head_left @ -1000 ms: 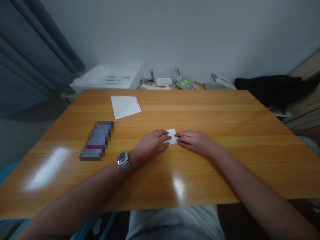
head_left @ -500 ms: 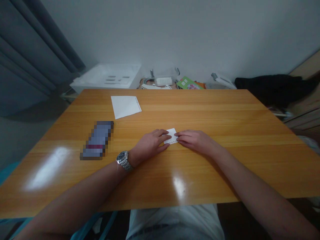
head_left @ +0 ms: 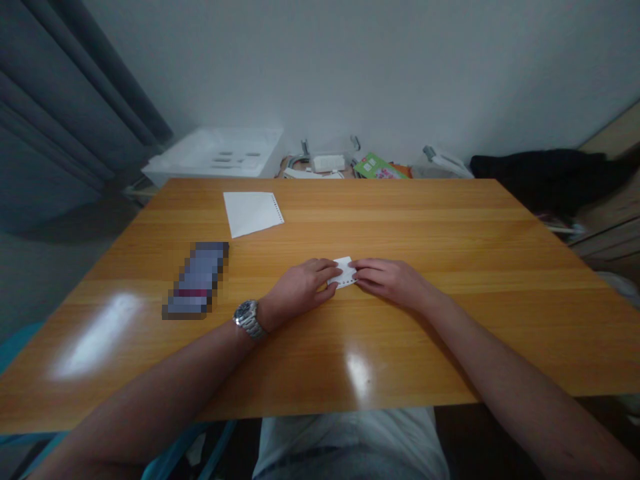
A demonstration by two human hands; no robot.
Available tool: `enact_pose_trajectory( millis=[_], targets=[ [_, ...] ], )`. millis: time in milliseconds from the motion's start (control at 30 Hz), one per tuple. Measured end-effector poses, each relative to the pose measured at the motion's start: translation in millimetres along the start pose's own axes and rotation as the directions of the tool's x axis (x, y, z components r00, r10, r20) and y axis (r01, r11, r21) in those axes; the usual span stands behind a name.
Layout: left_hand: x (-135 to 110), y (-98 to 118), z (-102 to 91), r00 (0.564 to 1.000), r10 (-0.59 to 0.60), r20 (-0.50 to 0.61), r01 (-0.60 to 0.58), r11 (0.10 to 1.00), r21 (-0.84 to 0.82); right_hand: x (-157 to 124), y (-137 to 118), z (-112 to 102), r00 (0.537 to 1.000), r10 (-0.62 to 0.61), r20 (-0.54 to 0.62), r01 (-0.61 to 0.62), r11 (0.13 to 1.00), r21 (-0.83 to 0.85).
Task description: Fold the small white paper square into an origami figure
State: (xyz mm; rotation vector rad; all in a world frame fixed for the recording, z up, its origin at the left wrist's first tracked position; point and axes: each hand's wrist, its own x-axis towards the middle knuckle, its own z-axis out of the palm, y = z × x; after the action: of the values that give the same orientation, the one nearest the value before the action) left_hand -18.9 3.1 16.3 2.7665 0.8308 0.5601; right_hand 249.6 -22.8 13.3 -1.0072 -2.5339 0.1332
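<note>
A small folded white paper point(head_left: 345, 273) with a perforated edge lies on the wooden table point(head_left: 450, 227) near its middle. My left hand point(head_left: 300, 290), with a metal watch on the wrist, presses its fingertips on the paper's left side. From the right, my right hand point(head_left: 393, 282) pinches and presses the same paper with curled fingers. Most of the paper is hidden under the fingers.
A second white sheet point(head_left: 251, 212) with a perforated edge lies at the table's far left. A blurred dark flat object point(head_left: 197, 280) lies left of my hands. Behind the table stand a white tray point(head_left: 215, 155), assorted clutter and a dark cloth point(head_left: 545, 173).
The visible part of the folded paper has shrunk slightly as my fingers closed over it. Both hands stay in place.
</note>
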Motion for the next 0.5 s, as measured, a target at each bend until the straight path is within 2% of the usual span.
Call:
enact_pose_trajectory(
  millis=[100, 267, 400, 500],
  targets=[
    [-1, 1, -1.1, 1.000, 0.016, 0.011, -0.016, 1.000, 0.010, -1, 1, 3, 0.999, 0.002, -0.034, -0.002, 1.000, 0.011],
    [0, 2, -0.8, 1.000, 0.025, 0.012, -0.026, 0.999, 0.030, -2, 0, 6, 0.993, 0.036, -0.115, -0.021, 0.991, 0.129],
    [2, 5, -3.6, 1.000, 0.009, -0.025, -0.007, 0.998, 0.067, 3, -7, 2, 0.979, 0.121, -0.166, -0.081, 0.970, 0.229],
    [3, 6, -6.2, 0.997, -0.027, -0.076, 0.029, 0.999, 0.026, 7, -10, -1, 0.960, 0.194, -0.203, -0.125, 0.943, 0.308]
  ],
)
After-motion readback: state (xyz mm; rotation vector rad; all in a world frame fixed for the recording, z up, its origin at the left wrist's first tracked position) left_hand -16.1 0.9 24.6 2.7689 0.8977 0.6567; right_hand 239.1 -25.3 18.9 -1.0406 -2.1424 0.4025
